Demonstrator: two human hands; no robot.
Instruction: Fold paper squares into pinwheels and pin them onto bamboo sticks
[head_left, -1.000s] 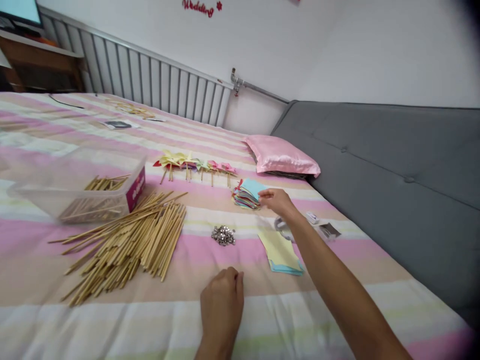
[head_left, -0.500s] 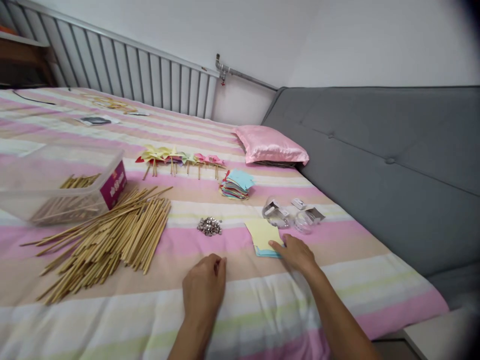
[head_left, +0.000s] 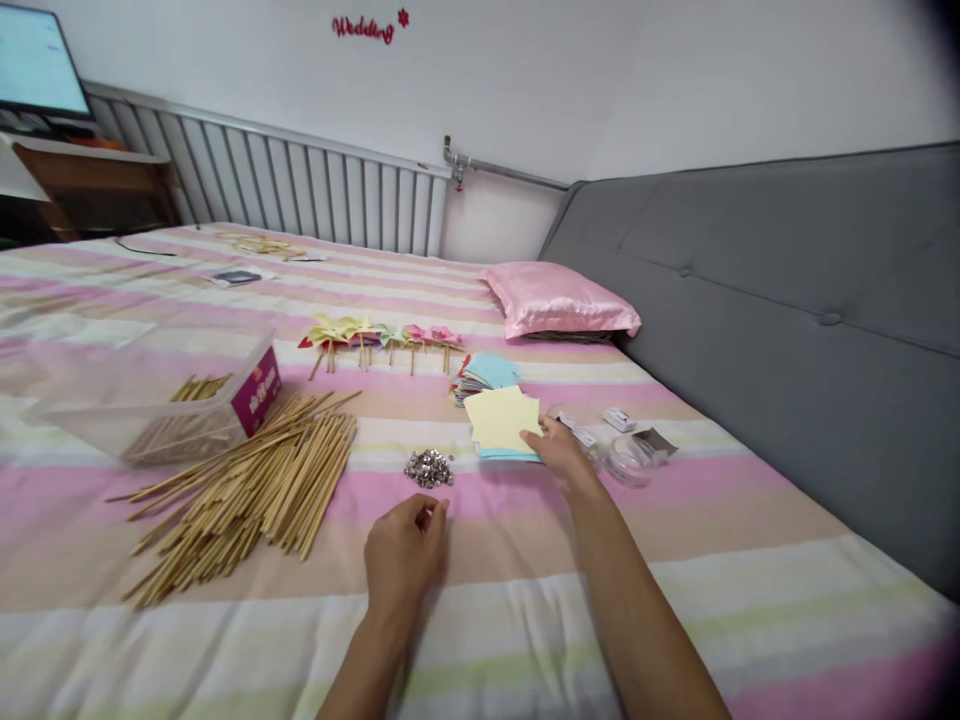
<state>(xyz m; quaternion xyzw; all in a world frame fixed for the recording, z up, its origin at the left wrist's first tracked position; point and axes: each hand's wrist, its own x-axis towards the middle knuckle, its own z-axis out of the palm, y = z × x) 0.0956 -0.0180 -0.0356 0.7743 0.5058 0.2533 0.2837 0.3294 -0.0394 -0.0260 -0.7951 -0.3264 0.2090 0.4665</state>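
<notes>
A: Starting at the left, what lies on the bed [head_left: 675, 590]?

B: A clear plastic box [head_left: 161, 385] with some sticks inside, and just beside it a loose heap of wooden sticks [head_left: 251, 485] spread over the striped cover.

A: And past those?

B: A row of paper pinwheels [head_left: 382, 338] lies farther back. Nearer, a small pile of metal pins [head_left: 428, 467] sits on a pink stripe.

A: Where is the left hand?

B: The left hand [head_left: 405, 560] rests on the cover just in front of the pins, fingers curled loosely inward, thumb and forefinger close together; I cannot tell whether anything is pinched between them.

A: The right hand?

B: The right hand [head_left: 561, 452] grips the edge of a small stack of paper squares [head_left: 504, 425], yellow on top with blue beneath. The stack sits just in front of a multicoloured paper pile [head_left: 484, 375].

A: Further right?

B: Clear small containers [head_left: 626, 455] near the wrist, a pink pillow [head_left: 562, 303] behind, and the grey headboard [head_left: 787, 330].
</notes>
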